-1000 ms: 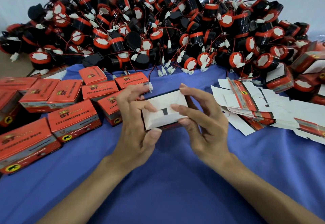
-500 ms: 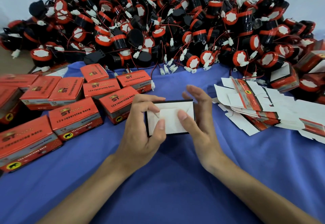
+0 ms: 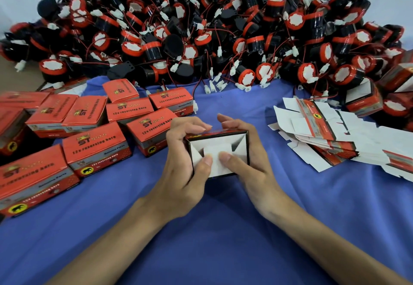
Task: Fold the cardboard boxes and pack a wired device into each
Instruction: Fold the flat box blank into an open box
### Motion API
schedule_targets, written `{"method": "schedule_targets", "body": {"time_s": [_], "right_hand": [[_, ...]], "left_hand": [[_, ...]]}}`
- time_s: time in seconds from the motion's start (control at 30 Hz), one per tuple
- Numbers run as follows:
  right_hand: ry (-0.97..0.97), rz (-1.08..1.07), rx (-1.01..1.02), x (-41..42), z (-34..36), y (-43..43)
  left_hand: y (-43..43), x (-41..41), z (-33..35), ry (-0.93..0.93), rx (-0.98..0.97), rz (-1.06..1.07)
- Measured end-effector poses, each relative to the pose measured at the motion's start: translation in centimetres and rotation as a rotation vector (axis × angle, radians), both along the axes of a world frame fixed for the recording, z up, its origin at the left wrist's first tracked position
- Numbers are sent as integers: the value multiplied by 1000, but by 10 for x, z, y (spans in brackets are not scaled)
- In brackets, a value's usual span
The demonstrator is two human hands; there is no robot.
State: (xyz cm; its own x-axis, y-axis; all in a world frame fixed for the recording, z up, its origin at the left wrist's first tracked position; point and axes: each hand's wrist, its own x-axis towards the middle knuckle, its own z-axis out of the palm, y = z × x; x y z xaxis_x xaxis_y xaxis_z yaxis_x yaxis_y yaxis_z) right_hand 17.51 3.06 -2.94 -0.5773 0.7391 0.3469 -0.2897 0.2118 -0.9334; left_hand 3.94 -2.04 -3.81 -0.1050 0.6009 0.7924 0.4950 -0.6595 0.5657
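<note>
Closed boxes (image 3: 96,148): red, printed, set in rows on the left of the blue cloth (image 3: 212,235), well apart from each other in places and touching in others
Left hand (image 3: 178,166): forearm enters from lower left; fingers curled over the far top edge of the box (image 3: 220,150), thumb (image 3: 206,160) laid on the lower white flap; it grips the left end of the box
Box position: held between both hands at the middle of the view, just above the cloth, just right of the nearest closed box
Box orientation: long axis runs left to right; the end with the flaps faces up toward the camera; white flaps are folded inward, with two dark gaps showing at the upper corners
Right hand (image 3: 252,161): forearm enters from lower right; fingers wrapped round the right end and far side of the box, thumb (image 3: 225,157) pressed on the same lower flap beside the other thumb; it grips the box
Flat cardboard blanks (image 3: 324,137): loose stack on the right, white side mostly up, unfolded
Pile of wired devices (image 3: 201,38): black and red round units with red wires and white plugs, heaped across the whole back edge
</note>
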Motion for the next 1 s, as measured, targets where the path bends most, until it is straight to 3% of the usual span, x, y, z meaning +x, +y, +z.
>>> {"method": "schedule_targets", "body": {"time_s": [0.37, 0.53, 0.6, 0.73, 0.83, 1.0], "right_hand": [[56, 67, -20, 3, -3, 9], [-45, 57, 74, 5, 1, 8], [-71, -56, 199, 4, 3, 9], [-214, -270, 721, 2, 4, 13], [-222, -295, 876, 2, 1, 12], [-163, -308, 529, 2, -1, 7]], "left_hand": [[-1, 1, 0, 3, -128, 97], [0, -1, 7, -194, -336, 148], [1, -3, 10, -293, -410, 122], [4, -11, 10, -434, -535, 0], [6, -15, 9, -528, -541, -79], [5, -16, 9, -437, -427, -58]]}}
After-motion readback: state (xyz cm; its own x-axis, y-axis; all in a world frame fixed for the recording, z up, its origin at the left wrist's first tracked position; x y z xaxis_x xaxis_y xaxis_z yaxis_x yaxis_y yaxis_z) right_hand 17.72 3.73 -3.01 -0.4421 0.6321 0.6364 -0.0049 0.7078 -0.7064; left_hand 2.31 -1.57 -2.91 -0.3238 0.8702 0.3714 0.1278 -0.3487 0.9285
